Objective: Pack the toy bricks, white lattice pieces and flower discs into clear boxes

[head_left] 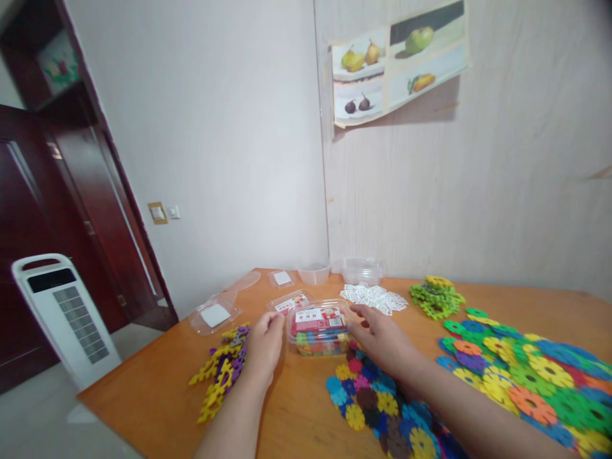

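A clear plastic box [318, 344] stands on the table between my hands. Colourful pieces fill it, and its closed lid has a red and white label [318, 317]. My left hand [264, 341] is closed at the box's left edge, its fingertips partly hidden. Fingers and thumb of my right hand [380, 335] pinch the rim on the opposite side. Yellow and purple notched plastic pieces [222, 370] lie beside my left wrist. Under and near my right forearm spread small flower-shaped discs [368, 398] in several colours.
Larger flower discs [521, 376] cover the table's right side. Behind the box lie white plastic pieces [375, 298], a green pile [435, 298], a clear container [362, 271], a round tub [314, 273] and clear lids [215, 314]. A white appliance [67, 319] stands left of the table [162, 376].
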